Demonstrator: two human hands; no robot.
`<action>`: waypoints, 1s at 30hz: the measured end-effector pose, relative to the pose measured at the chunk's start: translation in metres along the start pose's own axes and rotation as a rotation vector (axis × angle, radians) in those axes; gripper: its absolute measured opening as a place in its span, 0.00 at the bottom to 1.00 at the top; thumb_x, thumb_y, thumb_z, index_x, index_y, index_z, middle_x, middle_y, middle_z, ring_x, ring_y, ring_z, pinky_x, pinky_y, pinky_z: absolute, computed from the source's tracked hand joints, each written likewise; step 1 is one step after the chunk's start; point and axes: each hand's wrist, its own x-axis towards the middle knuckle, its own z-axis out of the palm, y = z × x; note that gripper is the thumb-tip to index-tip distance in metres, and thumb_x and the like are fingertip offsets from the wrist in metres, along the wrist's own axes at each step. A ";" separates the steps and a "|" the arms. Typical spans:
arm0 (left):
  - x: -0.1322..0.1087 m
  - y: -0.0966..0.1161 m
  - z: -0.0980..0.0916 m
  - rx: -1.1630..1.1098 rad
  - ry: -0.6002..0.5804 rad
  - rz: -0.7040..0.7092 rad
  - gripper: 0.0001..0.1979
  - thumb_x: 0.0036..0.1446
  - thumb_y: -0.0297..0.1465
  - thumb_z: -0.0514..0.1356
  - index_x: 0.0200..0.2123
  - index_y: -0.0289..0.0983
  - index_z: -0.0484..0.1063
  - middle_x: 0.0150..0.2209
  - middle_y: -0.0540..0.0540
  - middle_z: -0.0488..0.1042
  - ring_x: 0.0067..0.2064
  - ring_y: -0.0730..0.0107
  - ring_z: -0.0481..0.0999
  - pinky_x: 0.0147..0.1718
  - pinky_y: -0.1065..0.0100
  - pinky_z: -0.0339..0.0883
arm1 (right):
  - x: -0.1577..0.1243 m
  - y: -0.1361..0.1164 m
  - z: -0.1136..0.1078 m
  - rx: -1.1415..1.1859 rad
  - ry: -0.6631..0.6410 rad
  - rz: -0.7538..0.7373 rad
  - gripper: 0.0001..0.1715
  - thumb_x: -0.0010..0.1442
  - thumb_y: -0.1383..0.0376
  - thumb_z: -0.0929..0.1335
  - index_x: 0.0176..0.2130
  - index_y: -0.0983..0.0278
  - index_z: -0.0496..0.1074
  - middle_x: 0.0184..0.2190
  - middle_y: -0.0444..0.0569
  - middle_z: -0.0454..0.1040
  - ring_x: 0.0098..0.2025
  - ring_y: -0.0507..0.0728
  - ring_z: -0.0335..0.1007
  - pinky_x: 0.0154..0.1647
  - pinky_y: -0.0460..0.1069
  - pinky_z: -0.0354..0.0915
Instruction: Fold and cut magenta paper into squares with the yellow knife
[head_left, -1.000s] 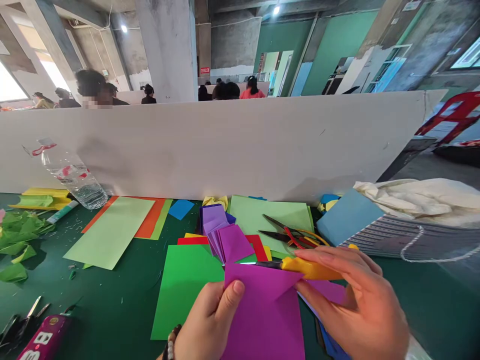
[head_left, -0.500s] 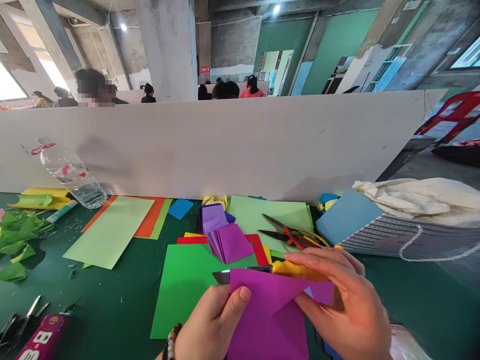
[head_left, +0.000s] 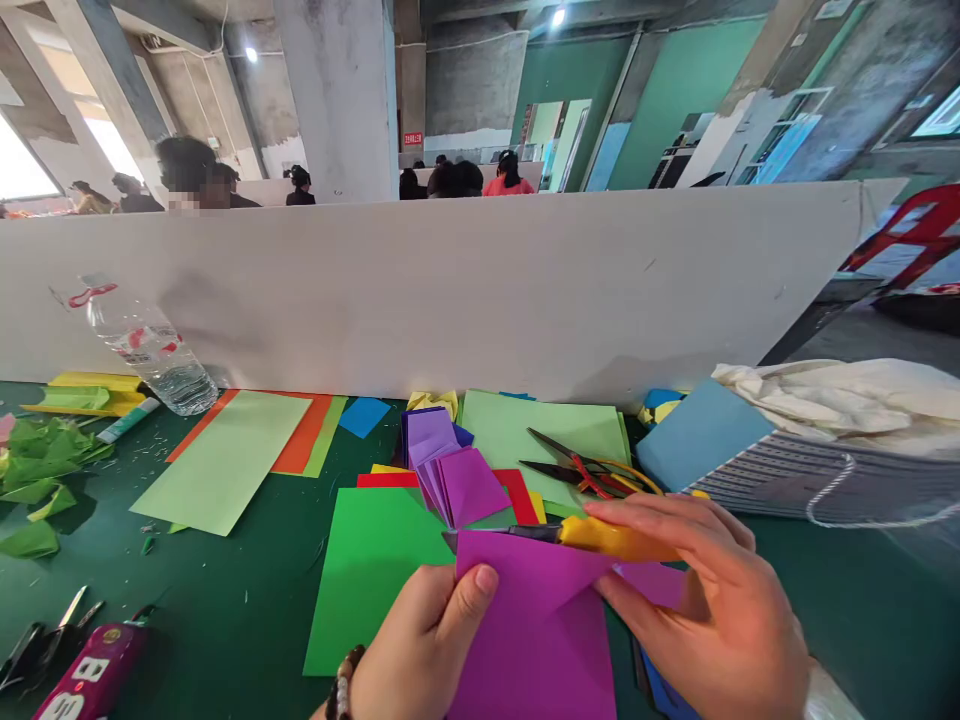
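My left hand [head_left: 420, 650] pinches the near left edge of a folded purple paper sheet [head_left: 536, 630], thumb on top. My right hand [head_left: 705, 600] grips yellow-handled scissors [head_left: 600, 537], whose dark blades lie along the paper's top fold and point left. Both hands hover low over the green table [head_left: 225, 620]. A bright green sheet [head_left: 367, 570] lies under the paper. Just beyond sits a fan of cut purple squares [head_left: 450, 470] on a red sheet.
A second pair of scissors [head_left: 581, 468] rests on a pale green sheet. A water bottle [head_left: 146, 345], green paper scraps [head_left: 37, 470], a pink power strip [head_left: 82, 680] and a white bag [head_left: 840, 400] ring the table. A white partition board [head_left: 480, 290] closes the back.
The scissors slid left along the paper's fold, then drew back right a little. My left hand kept its pinch on the purple paper.
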 end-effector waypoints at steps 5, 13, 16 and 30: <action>-0.001 0.000 0.003 0.047 0.024 -0.009 0.37 0.47 0.69 0.42 0.21 0.39 0.55 0.23 0.54 0.51 0.26 0.73 0.51 0.25 0.69 0.49 | -0.006 0.002 0.004 -0.028 -0.038 -0.061 0.18 0.55 0.63 0.73 0.45 0.57 0.70 0.38 0.46 0.79 0.43 0.61 0.72 0.45 0.59 0.65; 0.002 -0.002 0.005 -0.048 -0.017 0.022 0.35 0.50 0.67 0.43 0.20 0.40 0.49 0.21 0.55 0.45 0.24 0.75 0.45 0.22 0.67 0.43 | -0.002 0.003 0.001 -0.030 -0.036 0.011 0.16 0.54 0.63 0.71 0.44 0.56 0.71 0.38 0.46 0.79 0.42 0.61 0.73 0.45 0.60 0.67; 0.002 -0.003 0.004 -0.035 0.029 0.020 0.35 0.49 0.68 0.44 0.20 0.40 0.51 0.22 0.55 0.47 0.25 0.75 0.47 0.23 0.68 0.45 | 0.001 0.003 -0.002 -0.005 -0.024 0.041 0.14 0.54 0.63 0.71 0.43 0.57 0.72 0.38 0.47 0.79 0.42 0.61 0.73 0.45 0.60 0.68; 0.000 0.000 0.007 -0.002 0.010 0.004 0.36 0.47 0.69 0.42 0.20 0.40 0.50 0.22 0.55 0.48 0.25 0.74 0.48 0.23 0.68 0.46 | 0.000 0.005 0.000 -0.026 -0.016 -0.017 0.14 0.54 0.64 0.72 0.42 0.57 0.69 0.37 0.46 0.79 0.42 0.61 0.73 0.44 0.60 0.68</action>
